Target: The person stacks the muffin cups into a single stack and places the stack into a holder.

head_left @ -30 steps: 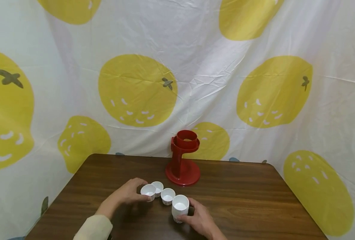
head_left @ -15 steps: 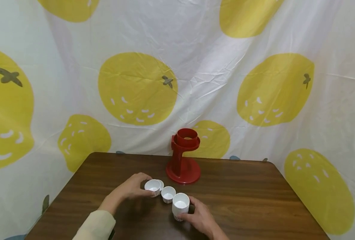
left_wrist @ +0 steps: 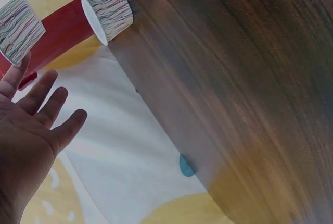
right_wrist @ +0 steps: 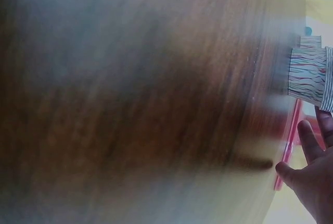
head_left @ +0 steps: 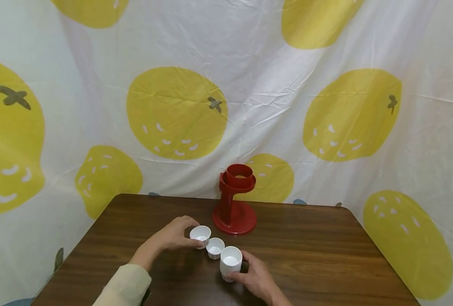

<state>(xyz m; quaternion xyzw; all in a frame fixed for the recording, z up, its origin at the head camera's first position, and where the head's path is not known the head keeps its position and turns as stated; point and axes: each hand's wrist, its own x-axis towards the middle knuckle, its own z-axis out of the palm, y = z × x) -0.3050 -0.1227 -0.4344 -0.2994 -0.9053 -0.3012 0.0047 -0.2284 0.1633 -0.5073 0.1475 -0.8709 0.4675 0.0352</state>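
My left hand [head_left: 177, 234] pinches a small white paper baking cup [head_left: 200, 232] between thumb and fingers. In the left wrist view this held cup [left_wrist: 21, 30], patterned with wavy coloured lines, hangs above a standing cup [left_wrist: 112, 14], which it covers in the head view. Just right of it another white cup [head_left: 215, 248] sits on the table. My right hand [head_left: 256, 277] grips a taller stack of nested cups [head_left: 230, 264], thumb at the front and fingers behind. In the right wrist view several rims show at the top of this stack [right_wrist: 308, 75].
Behind the cups stands a red stand [head_left: 232, 210] with a round base and a ring-shaped holder on top. The brown wooden table [head_left: 306, 246] reaches back to a white cloth [head_left: 257, 85] printed with yellow lemons.
My left hand has carried its cup to the right and slightly away, over the far-left standing cup, which it now hides. The right hand and its stack have stayed nearly still.
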